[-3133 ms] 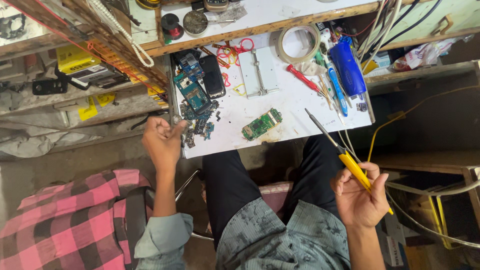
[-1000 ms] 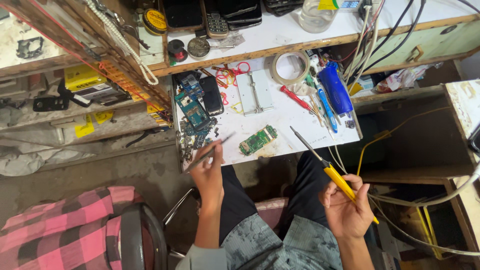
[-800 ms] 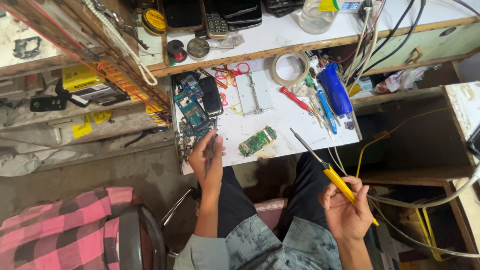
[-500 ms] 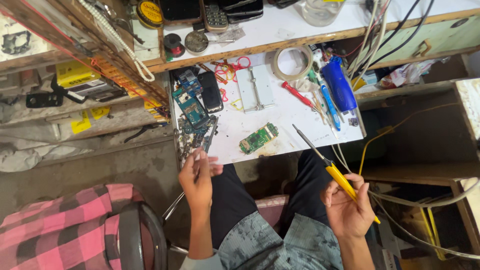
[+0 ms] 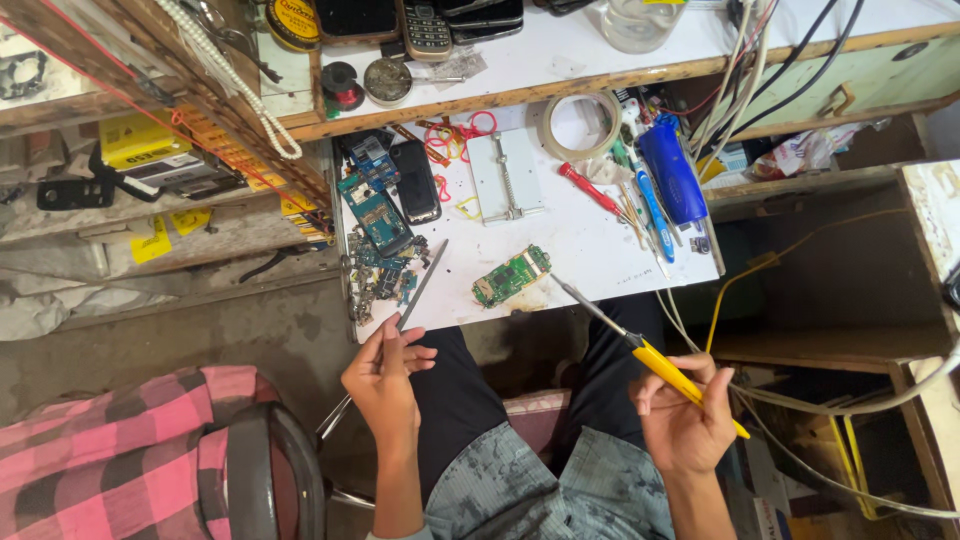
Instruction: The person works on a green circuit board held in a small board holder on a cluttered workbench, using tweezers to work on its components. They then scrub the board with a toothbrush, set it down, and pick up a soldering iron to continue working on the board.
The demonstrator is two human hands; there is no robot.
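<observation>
Below the desk edge, left hand (image 5: 382, 385) pinching tweezers (image 5: 421, 286) (tips up-right)

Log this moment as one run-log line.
left hand: holds tweezers | right hand: grips yellow soldering iron | green circuit board: on white worktop, untouched

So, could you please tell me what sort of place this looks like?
Probably a small phone repair bench: a bare green circuit board lies on the white worktop, old phones sit on the shelf, and the right hand holds a yellow-handled soldering iron.
</observation>
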